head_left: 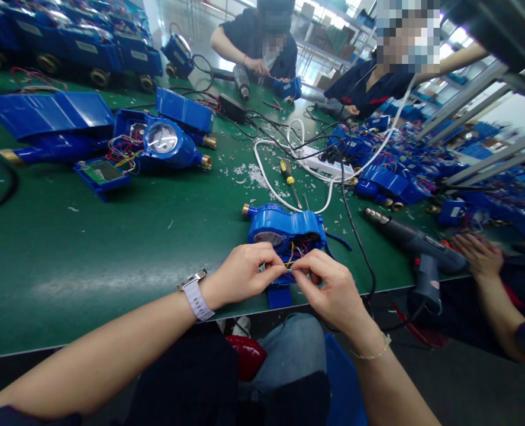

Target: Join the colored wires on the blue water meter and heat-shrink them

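Right in front of me a blue water meter (277, 222) with a brass end lies on the green table (155, 236), its wiring compartment open. Thin yellow and red wires (294, 253) come out of it. My left hand (250, 269) pinches a wire between thumb and forefinger at the meter's near side. Close beside it, my right hand (327, 281) pinches at the same spot, the two sets of fingertips almost touching. Under the fingers the wire ends are mostly hidden. A blue flap or cover (280, 297) hangs at the table edge below.
A yellow-black screwdriver (287, 173) lies beyond the meter, near a white cable and plastic scraps. To the right rests a heat gun (415, 245), with a co-worker's hand (479, 254) beside it. Another opened meter (164, 139) sits at left. Co-workers sit across the table.
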{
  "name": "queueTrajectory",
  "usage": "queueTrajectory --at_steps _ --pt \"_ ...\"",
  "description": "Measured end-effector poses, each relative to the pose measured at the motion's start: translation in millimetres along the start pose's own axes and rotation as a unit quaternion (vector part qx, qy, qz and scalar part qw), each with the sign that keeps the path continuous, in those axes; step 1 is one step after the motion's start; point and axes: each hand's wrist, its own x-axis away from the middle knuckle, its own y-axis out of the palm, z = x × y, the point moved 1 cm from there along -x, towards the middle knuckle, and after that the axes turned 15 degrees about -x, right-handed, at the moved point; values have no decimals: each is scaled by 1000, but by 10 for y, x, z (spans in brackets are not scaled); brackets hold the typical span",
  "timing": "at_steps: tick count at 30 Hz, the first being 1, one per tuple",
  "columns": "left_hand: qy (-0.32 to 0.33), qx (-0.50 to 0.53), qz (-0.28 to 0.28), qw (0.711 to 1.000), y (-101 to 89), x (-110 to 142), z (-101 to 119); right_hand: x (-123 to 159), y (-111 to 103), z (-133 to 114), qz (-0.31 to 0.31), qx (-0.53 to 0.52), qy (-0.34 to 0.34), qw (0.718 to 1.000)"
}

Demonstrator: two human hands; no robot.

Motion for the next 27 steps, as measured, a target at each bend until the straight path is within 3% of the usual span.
queueTrajectory --at_steps 8,17,27 --pt "-1 1 -11 1000 0 -7 15 -20 9 -30 -19 23 1 1000" --pt "-3 20 -9 1000 -29 -34 5 -5 -89 17 -8 -43 24 999" --pt "11 15 5 1000 2 -3 1 -40 8 -55 5 -49 59 997"
